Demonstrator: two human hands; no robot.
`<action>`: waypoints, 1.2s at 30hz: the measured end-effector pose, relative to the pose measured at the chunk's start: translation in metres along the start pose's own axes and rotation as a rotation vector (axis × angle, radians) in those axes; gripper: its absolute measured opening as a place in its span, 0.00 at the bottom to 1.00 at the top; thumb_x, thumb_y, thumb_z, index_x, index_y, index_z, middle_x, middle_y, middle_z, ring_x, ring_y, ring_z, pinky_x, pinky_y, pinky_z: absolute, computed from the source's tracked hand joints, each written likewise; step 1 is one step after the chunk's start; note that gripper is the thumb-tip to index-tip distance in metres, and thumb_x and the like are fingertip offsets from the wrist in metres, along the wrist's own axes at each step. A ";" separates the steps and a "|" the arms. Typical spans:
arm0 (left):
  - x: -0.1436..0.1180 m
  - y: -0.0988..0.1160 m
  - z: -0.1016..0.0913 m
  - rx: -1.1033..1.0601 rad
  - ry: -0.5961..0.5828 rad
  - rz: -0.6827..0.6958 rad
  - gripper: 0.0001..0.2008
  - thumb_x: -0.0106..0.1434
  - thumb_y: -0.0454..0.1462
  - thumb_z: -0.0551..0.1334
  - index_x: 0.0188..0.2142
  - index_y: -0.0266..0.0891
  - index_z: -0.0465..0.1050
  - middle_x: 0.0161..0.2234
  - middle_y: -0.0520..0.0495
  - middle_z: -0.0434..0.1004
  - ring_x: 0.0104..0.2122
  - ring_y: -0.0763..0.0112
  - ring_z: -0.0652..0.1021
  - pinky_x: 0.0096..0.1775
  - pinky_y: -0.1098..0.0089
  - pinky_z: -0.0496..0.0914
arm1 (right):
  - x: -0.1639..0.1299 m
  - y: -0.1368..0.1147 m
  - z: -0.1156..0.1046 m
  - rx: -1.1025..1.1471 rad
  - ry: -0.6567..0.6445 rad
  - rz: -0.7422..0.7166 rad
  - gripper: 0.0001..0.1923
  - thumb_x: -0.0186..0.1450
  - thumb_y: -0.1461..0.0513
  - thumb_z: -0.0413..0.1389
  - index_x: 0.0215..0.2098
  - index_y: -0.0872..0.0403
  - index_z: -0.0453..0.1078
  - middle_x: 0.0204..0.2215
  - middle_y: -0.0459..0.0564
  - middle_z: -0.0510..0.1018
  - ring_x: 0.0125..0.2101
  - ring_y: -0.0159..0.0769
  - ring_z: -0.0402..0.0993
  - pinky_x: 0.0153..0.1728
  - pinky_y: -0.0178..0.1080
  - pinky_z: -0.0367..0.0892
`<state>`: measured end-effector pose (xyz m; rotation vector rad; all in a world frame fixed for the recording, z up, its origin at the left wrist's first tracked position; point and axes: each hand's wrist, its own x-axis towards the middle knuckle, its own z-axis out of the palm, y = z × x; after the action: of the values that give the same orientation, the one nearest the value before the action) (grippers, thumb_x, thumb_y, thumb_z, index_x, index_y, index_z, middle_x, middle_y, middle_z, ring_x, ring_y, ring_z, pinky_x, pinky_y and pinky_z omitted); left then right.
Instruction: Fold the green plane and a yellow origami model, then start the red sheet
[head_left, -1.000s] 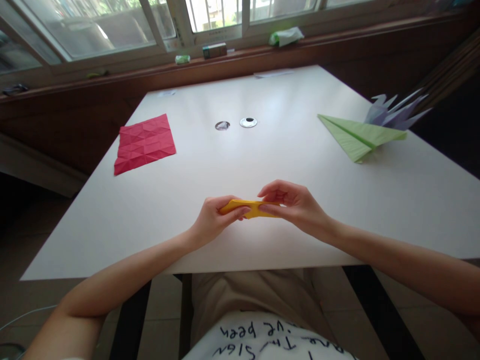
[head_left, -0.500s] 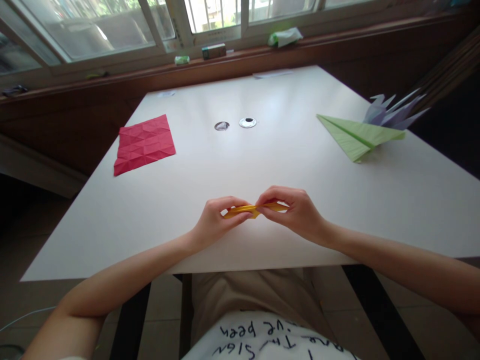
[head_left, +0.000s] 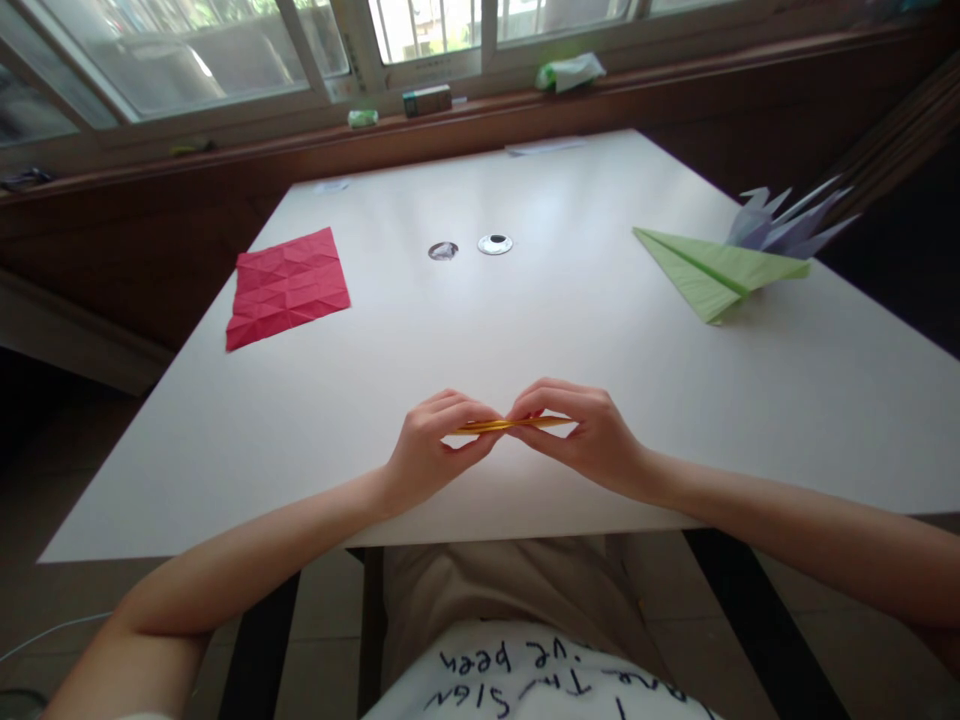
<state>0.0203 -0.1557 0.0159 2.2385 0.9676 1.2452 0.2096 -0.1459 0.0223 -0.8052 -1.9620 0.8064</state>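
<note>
On the wearer's side of a folded yellow paper [head_left: 480, 427] are a white shirt [head_left: 525, 690] with black lettering and brown trousers [head_left: 510, 575]. The near edge of a white table [head_left: 450, 520] crosses just above the trousers, a narrow strip of tabletop separating it from the yellow paper.

The left hand [head_left: 431, 440] grips the paper's left part and the right hand [head_left: 596, 432] its right part, thumbs below and fingers above. The fingertips meet at its middle; the paper shows edge-on as a thin, nearly level line. Whether the hands touch the tabletop is hard to tell.

Wide stretches of white tabletop lie left, right and beyond the yellow paper. Farther out and left of it, a creased red sheet [head_left: 289, 290] reaches close to the table's left edge. Farther out and right, a pointed light-green folded paper [head_left: 701, 275] sits in front of purple folded paper [head_left: 787, 238] near the right edge. Well beyond the yellow paper are two small round shapes [head_left: 495, 244], side by side. Past the table's far edge, a small box [head_left: 427, 101] stands on a ledge [head_left: 499, 110] beneath windows.
</note>
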 end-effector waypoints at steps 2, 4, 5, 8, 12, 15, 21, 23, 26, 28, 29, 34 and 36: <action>0.001 0.002 0.000 -0.020 0.004 0.000 0.04 0.57 0.33 0.62 0.33 0.39 0.74 0.29 0.47 0.78 0.30 0.73 0.76 0.33 0.72 0.71 | 0.000 0.000 0.000 0.004 0.012 -0.010 0.02 0.59 0.65 0.57 0.28 0.53 0.71 0.26 0.47 0.75 0.28 0.30 0.72 0.29 0.33 0.72; 0.002 0.003 -0.001 -0.038 -0.004 -0.009 0.04 0.57 0.33 0.62 0.33 0.39 0.74 0.30 0.47 0.78 0.31 0.72 0.76 0.34 0.72 0.72 | 0.001 -0.001 -0.001 0.003 0.021 -0.018 0.02 0.59 0.66 0.56 0.28 0.53 0.71 0.26 0.47 0.75 0.28 0.30 0.72 0.29 0.34 0.73; 0.002 0.003 -0.002 -0.043 -0.007 -0.011 0.04 0.57 0.33 0.62 0.34 0.39 0.74 0.30 0.47 0.78 0.31 0.72 0.76 0.34 0.72 0.72 | 0.001 -0.001 -0.001 0.000 0.023 -0.022 0.03 0.58 0.66 0.56 0.28 0.53 0.71 0.26 0.47 0.75 0.28 0.30 0.72 0.29 0.34 0.73; 0.003 0.003 -0.002 -0.045 -0.003 0.001 0.03 0.56 0.33 0.63 0.33 0.39 0.74 0.29 0.47 0.78 0.31 0.73 0.76 0.33 0.72 0.72 | 0.000 -0.001 -0.001 -0.012 0.018 -0.031 0.03 0.58 0.67 0.56 0.28 0.53 0.71 0.26 0.47 0.75 0.28 0.30 0.72 0.28 0.33 0.73; 0.003 0.003 -0.002 -0.039 0.004 0.037 0.03 0.55 0.31 0.64 0.31 0.38 0.74 0.27 0.48 0.78 0.29 0.74 0.75 0.32 0.73 0.72 | -0.002 -0.001 0.000 -0.011 0.007 -0.047 0.04 0.57 0.68 0.56 0.28 0.53 0.70 0.26 0.47 0.74 0.28 0.29 0.71 0.28 0.32 0.73; 0.001 0.004 -0.002 -0.034 0.005 0.060 0.04 0.54 0.29 0.64 0.30 0.38 0.74 0.27 0.48 0.77 0.28 0.74 0.74 0.31 0.74 0.71 | -0.003 -0.002 0.002 -0.006 0.007 -0.058 0.05 0.56 0.69 0.56 0.28 0.54 0.69 0.26 0.46 0.74 0.28 0.28 0.71 0.28 0.32 0.73; 0.001 0.005 -0.002 -0.011 0.027 0.057 0.03 0.54 0.30 0.63 0.29 0.38 0.73 0.25 0.49 0.76 0.27 0.74 0.74 0.30 0.74 0.71 | -0.003 -0.003 0.004 0.011 0.020 -0.024 0.04 0.57 0.68 0.56 0.28 0.54 0.69 0.26 0.47 0.74 0.28 0.29 0.71 0.30 0.34 0.74; 0.001 0.006 -0.002 -0.014 0.053 0.046 0.03 0.54 0.30 0.63 0.29 0.38 0.72 0.25 0.49 0.75 0.27 0.75 0.74 0.29 0.75 0.70 | -0.002 -0.003 0.003 -0.002 0.044 -0.025 0.03 0.57 0.67 0.57 0.29 0.54 0.69 0.27 0.47 0.74 0.29 0.30 0.72 0.30 0.34 0.73; 0.000 0.005 -0.001 -0.014 0.090 0.034 0.03 0.54 0.30 0.63 0.29 0.37 0.72 0.26 0.49 0.74 0.27 0.75 0.74 0.28 0.76 0.70 | -0.001 -0.003 0.000 -0.011 0.077 -0.024 0.01 0.58 0.66 0.58 0.29 0.54 0.70 0.26 0.47 0.75 0.28 0.30 0.72 0.29 0.34 0.72; -0.001 0.005 -0.001 -0.016 0.088 0.022 0.03 0.54 0.30 0.63 0.29 0.37 0.71 0.27 0.49 0.74 0.27 0.76 0.75 0.29 0.77 0.71 | -0.001 -0.002 -0.001 -0.005 0.082 -0.017 0.02 0.58 0.65 0.58 0.28 0.55 0.70 0.25 0.47 0.75 0.27 0.29 0.71 0.27 0.32 0.70; -0.001 0.004 0.000 -0.022 0.077 0.016 0.03 0.55 0.30 0.63 0.30 0.36 0.71 0.28 0.48 0.74 0.28 0.76 0.75 0.29 0.77 0.71 | -0.001 -0.002 -0.002 -0.005 0.084 -0.016 0.02 0.58 0.65 0.58 0.27 0.54 0.71 0.25 0.47 0.75 0.26 0.29 0.71 0.26 0.32 0.69; -0.002 0.004 0.000 -0.092 0.046 -0.043 0.03 0.56 0.30 0.63 0.32 0.36 0.72 0.28 0.48 0.75 0.28 0.76 0.76 0.29 0.78 0.72 | 0.000 -0.003 -0.003 -0.002 0.085 0.000 0.02 0.58 0.64 0.59 0.27 0.54 0.73 0.24 0.47 0.76 0.25 0.29 0.71 0.25 0.32 0.66; -0.002 0.004 -0.002 -0.091 0.065 -0.073 0.02 0.56 0.30 0.63 0.31 0.36 0.73 0.27 0.48 0.75 0.26 0.77 0.76 0.28 0.79 0.71 | 0.001 -0.004 -0.004 0.011 0.083 0.035 0.01 0.58 0.63 0.60 0.28 0.54 0.73 0.25 0.47 0.77 0.26 0.29 0.71 0.25 0.32 0.66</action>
<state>0.0195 -0.1593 0.0183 2.0867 0.9873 1.3104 0.2117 -0.1467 0.0276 -0.8547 -1.8732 0.7911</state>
